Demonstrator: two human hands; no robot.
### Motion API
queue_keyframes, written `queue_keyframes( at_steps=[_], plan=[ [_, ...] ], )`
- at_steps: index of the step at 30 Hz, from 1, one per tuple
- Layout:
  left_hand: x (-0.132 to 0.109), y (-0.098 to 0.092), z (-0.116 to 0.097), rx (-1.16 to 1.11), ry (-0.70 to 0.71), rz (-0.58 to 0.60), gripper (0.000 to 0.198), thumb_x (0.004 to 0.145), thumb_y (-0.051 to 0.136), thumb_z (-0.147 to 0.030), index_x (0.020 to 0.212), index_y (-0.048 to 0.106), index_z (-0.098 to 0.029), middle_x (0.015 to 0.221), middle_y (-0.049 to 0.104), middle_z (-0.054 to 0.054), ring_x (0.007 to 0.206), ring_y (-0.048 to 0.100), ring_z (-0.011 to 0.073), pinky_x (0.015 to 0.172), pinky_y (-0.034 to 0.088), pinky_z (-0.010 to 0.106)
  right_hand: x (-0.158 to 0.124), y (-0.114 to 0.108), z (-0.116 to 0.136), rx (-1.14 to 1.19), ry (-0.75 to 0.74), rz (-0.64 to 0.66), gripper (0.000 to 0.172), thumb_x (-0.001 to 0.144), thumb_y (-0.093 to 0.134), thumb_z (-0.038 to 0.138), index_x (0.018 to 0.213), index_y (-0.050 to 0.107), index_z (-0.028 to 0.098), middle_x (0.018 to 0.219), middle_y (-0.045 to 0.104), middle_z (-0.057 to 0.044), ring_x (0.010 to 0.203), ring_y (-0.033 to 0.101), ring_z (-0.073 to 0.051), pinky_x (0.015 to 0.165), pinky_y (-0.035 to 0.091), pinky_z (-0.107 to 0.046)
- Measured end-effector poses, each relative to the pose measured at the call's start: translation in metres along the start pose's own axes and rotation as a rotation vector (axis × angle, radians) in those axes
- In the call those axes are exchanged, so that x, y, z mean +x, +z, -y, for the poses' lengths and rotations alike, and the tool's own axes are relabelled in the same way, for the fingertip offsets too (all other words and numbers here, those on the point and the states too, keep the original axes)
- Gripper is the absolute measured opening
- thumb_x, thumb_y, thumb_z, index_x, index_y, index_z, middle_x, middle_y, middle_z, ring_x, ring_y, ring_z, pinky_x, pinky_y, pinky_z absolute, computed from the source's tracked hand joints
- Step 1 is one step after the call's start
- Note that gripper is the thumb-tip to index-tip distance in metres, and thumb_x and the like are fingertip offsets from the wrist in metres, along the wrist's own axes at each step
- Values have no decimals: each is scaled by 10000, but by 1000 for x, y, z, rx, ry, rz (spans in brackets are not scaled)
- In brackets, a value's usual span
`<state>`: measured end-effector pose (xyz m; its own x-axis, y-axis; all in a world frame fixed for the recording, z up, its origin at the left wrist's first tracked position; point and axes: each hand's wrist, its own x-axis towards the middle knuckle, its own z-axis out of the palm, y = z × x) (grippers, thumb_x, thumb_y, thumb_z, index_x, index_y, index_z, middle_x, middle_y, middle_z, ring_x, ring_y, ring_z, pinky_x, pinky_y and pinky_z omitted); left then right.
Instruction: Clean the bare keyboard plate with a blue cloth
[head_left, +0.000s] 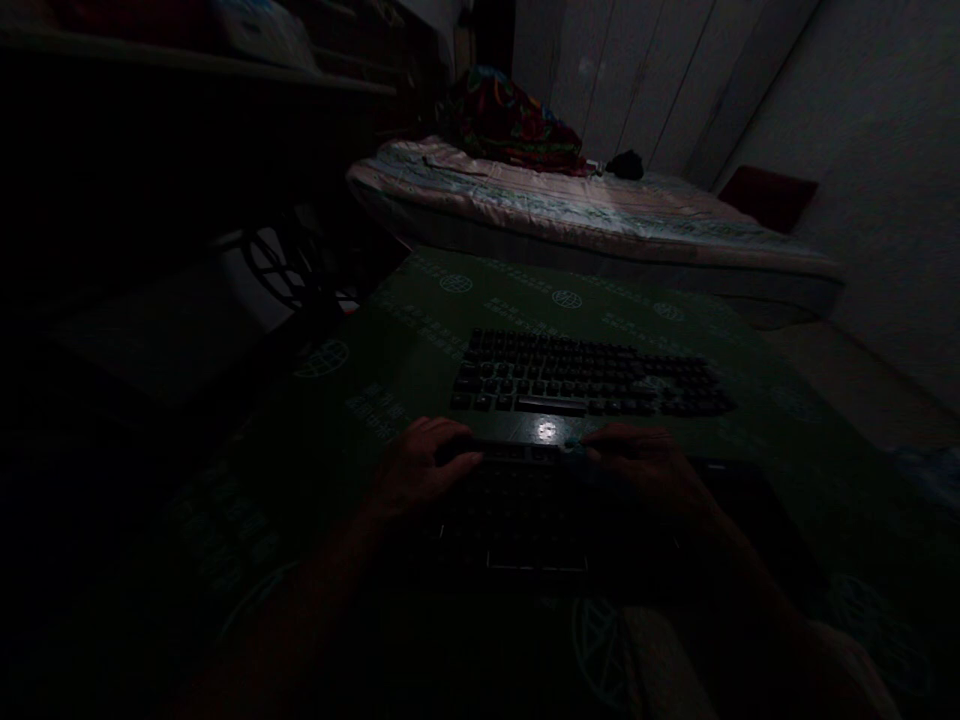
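Observation:
The room is very dark. A black keyboard (585,375) lies on a green printed mat (420,330) on the floor. Nearer to me lies a second dark keyboard or laptop base (525,525). My left hand (416,465) rests on its far left edge with the fingers curled over it. At its far right edge sits my right hand (645,460), its fingers bent and pressed on the rim. Both hands seem to grip this nearer keyboard. A small bright reflection (547,430) shows between them.
A low mattress (570,215) with a patterned sheet lies beyond the mat, with a colourful bundle of cloth (517,120) on it. A dark red cushion (769,195) leans on the right wall. Dark shelving and a metal frame (289,260) stand at left.

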<state>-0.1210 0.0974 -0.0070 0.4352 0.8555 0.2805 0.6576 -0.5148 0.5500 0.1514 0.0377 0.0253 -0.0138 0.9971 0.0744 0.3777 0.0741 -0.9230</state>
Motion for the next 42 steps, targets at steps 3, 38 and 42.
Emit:
queue_keyframes(
  at_steps=[3, 38, 42],
  plan=[
    [0, 0, -1, 25, -2, 5, 270, 772, 570, -430, 904, 638, -203, 915, 679, 33, 886, 594, 209, 800, 480, 360, 0, 2, 0, 1, -15, -5, 181, 699, 669, 342, 755, 735, 183, 764, 710, -61, 735, 642, -208, 691, 499, -339],
    [0, -2, 0, 1, -20, 5, 302, 775, 557, -453, 920, 645, -204, 926, 683, 45, 900, 599, 220, 810, 488, 368, 2, 0, -2, -36, -70, 10, 121, 721, 647, 275, 725, 724, 181, 711, 675, -45, 681, 606, -180, 651, 474, -318],
    [0, -2, 0, 9, -21, 1, 304, 774, 555, -462, 919, 643, -210, 928, 682, 41, 903, 598, 217, 813, 486, 364, 3, 1, -3, -43, -160, 11, 129, 737, 638, 288, 729, 719, 187, 737, 654, -46, 708, 595, -177, 656, 462, -307]
  ],
)
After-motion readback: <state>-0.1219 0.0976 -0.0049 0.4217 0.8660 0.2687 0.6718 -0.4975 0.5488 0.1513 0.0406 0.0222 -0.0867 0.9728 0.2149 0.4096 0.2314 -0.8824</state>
